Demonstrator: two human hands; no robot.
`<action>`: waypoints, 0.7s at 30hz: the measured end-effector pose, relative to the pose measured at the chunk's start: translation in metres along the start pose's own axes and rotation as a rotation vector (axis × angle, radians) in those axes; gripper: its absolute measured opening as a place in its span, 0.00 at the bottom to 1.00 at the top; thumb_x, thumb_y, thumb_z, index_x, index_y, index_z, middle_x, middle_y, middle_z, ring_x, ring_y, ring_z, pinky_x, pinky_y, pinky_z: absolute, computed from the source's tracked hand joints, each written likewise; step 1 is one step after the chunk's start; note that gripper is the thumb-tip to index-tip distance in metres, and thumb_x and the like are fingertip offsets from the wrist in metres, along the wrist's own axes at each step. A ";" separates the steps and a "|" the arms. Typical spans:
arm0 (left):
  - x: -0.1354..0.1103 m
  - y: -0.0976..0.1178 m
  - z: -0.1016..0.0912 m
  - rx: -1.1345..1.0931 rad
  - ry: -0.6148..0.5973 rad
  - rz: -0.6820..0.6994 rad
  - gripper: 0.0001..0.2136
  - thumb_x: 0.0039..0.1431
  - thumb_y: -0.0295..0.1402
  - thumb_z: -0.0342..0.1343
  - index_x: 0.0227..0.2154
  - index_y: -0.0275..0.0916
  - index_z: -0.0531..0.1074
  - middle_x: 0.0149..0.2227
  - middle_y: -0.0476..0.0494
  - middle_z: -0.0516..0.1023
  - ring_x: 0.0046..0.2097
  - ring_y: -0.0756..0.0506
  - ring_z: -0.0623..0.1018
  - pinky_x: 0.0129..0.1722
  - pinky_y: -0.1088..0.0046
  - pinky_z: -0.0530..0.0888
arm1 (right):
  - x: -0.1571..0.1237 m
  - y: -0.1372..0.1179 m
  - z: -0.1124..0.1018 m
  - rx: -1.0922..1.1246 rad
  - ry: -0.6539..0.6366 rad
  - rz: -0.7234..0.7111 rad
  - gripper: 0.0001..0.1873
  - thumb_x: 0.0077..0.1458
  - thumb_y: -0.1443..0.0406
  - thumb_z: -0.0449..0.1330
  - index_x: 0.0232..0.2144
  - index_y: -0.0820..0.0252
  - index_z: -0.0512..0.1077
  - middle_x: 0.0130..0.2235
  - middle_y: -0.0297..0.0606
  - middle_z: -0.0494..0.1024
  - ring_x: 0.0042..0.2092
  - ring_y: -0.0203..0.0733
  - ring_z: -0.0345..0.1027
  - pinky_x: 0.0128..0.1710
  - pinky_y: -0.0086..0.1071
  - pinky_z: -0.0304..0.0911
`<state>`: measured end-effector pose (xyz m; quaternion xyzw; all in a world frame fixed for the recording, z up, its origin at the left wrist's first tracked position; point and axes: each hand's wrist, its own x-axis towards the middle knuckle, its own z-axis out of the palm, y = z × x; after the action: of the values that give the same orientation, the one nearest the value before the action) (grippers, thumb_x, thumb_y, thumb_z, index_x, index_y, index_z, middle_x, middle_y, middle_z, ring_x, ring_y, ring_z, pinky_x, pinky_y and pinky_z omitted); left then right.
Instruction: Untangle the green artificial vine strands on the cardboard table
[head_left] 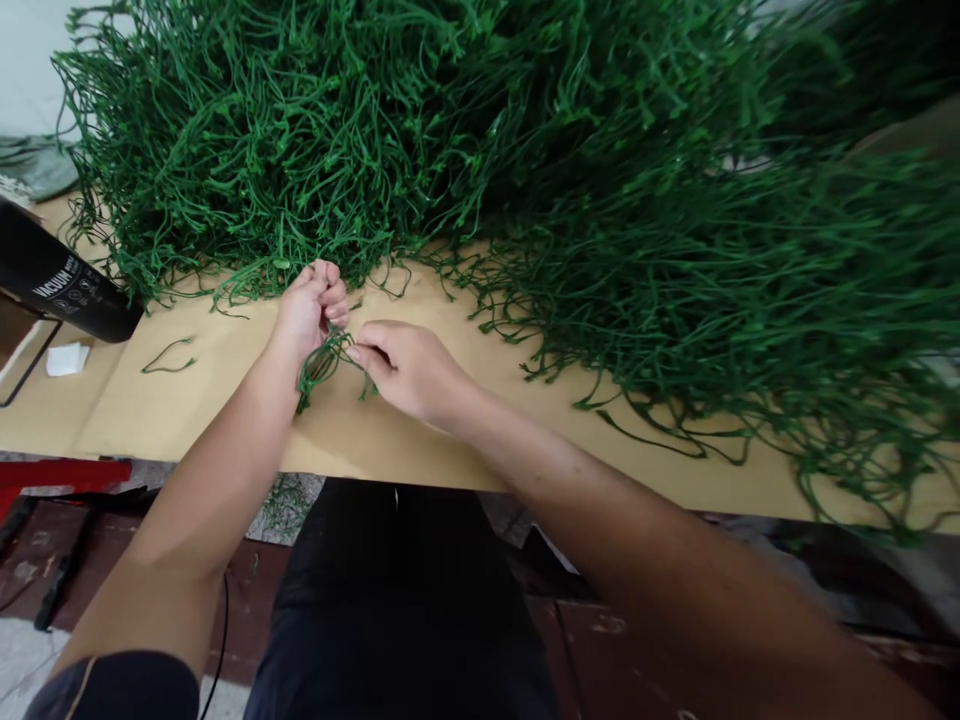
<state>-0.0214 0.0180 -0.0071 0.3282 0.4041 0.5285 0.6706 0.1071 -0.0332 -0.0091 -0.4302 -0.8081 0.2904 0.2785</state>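
My left hand [311, 305] is closed around a small bundle of green plastic stems [321, 368], whose ends hang out below the palm. Just to its right, my right hand [405, 365] pinches at the same bundle with thumb and forefinger. Behind both hands rises a large tangled heap of green artificial stems [300, 130] with small forked tips. A second heap of longer stems [735, 290] spreads to the right. What lies inside the left fist is hidden by the fingers.
The heaps lie on a table covered in brown paper [420, 450]. One loose forked stem [169, 360] lies at left. A black vacuum bottle [67, 275] leans there, beside a small white paper piece [67, 359]. Below the table edge show my dark trousers [397, 600].
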 end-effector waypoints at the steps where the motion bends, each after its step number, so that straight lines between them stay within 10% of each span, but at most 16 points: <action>1: 0.001 0.000 0.000 0.012 0.033 0.014 0.12 0.61 0.27 0.42 0.21 0.38 0.56 0.14 0.58 0.47 0.13 0.58 0.52 0.14 0.84 0.51 | -0.005 -0.002 0.001 -0.032 -0.008 -0.038 0.15 0.55 0.69 0.50 0.19 0.59 0.51 0.22 0.31 0.57 0.28 0.34 0.49 0.31 0.31 0.46; 8: 0.004 0.012 -0.016 -0.035 0.301 0.186 0.14 0.64 0.29 0.39 0.21 0.39 0.55 0.13 0.58 0.46 0.13 0.57 0.51 0.14 0.83 0.50 | -0.049 -0.026 0.004 -0.154 -0.260 -0.522 0.10 0.54 0.70 0.50 0.22 0.62 0.65 0.26 0.38 0.66 0.32 0.38 0.53 0.34 0.33 0.51; 16: -0.011 0.003 0.005 -0.030 -0.080 0.038 0.15 0.64 0.30 0.39 0.21 0.38 0.56 0.14 0.58 0.47 0.14 0.58 0.53 0.14 0.84 0.52 | -0.025 -0.001 -0.037 0.093 0.249 -0.165 0.10 0.53 0.67 0.54 0.20 0.61 0.65 0.32 0.38 0.67 0.39 0.38 0.61 0.42 0.34 0.56; 21: -0.006 -0.002 0.007 -0.013 -0.095 0.061 0.15 0.63 0.30 0.43 0.20 0.37 0.57 0.14 0.57 0.47 0.14 0.59 0.54 0.14 0.86 0.52 | -0.005 0.010 -0.012 0.121 0.028 -0.079 0.14 0.51 0.69 0.56 0.17 0.61 0.59 0.27 0.35 0.64 0.37 0.37 0.59 0.39 0.32 0.54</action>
<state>-0.0156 0.0112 -0.0044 0.3607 0.3585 0.5350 0.6746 0.1233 -0.0297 -0.0087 -0.3843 -0.8016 0.3215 0.3263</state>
